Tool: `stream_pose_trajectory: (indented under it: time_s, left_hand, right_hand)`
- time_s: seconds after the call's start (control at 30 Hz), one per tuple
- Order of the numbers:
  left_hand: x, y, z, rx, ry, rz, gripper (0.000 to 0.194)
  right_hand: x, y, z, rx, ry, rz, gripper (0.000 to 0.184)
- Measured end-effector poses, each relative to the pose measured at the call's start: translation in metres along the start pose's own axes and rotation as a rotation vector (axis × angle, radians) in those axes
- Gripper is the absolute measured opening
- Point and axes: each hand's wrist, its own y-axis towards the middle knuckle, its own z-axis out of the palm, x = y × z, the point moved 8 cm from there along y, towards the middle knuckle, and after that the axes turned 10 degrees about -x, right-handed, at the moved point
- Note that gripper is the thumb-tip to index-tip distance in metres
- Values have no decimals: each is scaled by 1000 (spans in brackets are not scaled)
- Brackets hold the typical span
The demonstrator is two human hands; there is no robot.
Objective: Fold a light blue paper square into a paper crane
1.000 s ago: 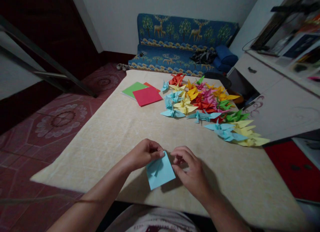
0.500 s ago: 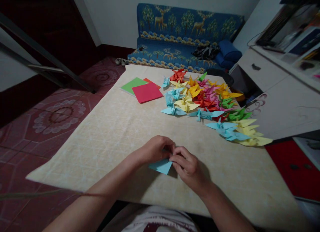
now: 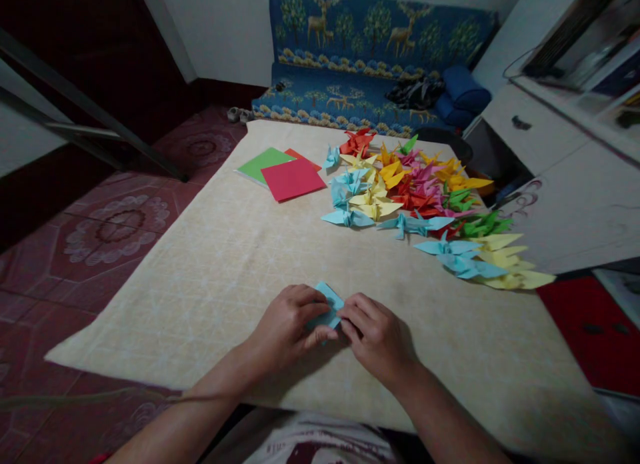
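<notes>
Blue paper held between two hands

The left hand [image 3: 295,319] has the blue paper [image 3: 329,295] by its left side, fingers over it and thumb at the near edge, the gap between them small. The right hand [image 3: 377,334] is nearly closed, its fingertips pinched together at the paper's right edge. The paper sits between the hands, low over the near part of the table [image 3: 200,277], one corner pointing away from the person; the fingers hide part of it.

Beyond the grip and to its left lie the flat sheets: a red sheet [image 3: 293,179] overlaps a green sheet [image 3: 264,164] and an orange sheet [image 3: 303,158]. Beyond the grip and to its right, the folded cranes [image 3: 347,216] crowd together in blue, yellow, red, orange, pink and green. The blue and yellow ones at the right end are closest to the right hand's side.

Well to the right of the grip is the cabinet [image 3: 560,204], its drawer [image 3: 537,127] closed; the shelf [image 3: 610,84] above holds items too dim to name. Farthest ahead, the sofa [image 3: 335,97] bears a dark cloth [image 3: 417,92] and a blue cushion [image 3: 466,89].
</notes>
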Motion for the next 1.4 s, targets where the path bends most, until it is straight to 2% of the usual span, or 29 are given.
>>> stream_pose_trajectory:
  time_s: [0.07,0.13,0.3,0.43,0.63,0.77,0.97,1.4]
  left_hand:
    - [-4,-12,0,-22,-8,-12,47]
    - [-7,-19,2,-57,2,-20,52]
    - [-2,-25,7,-209,84,-75,21]
    - [-1,-27,6,-279,106,-107,17]
    - [7,-31,2,-289,65,-224,19]
    - [10,-33,3,-280,46,-269,20]
    - [16,-37,2,-329,-31,-357,14]
    - [22,-33,-8,-387,37,-389,3]
  right_hand:
    - [-3,-1,-1,-7,30,41,16]
    - [-7,1,-2,-10,54,93,18]
    - [-15,6,-3,24,124,145,16]
    - [-23,3,-2,11,155,196,12]
    - [-29,0,-2,-39,181,260,12]
    - [-30,1,-2,-38,186,280,14]
    - [-29,3,1,-7,171,314,10]
    - [-22,8,3,38,19,298,9]
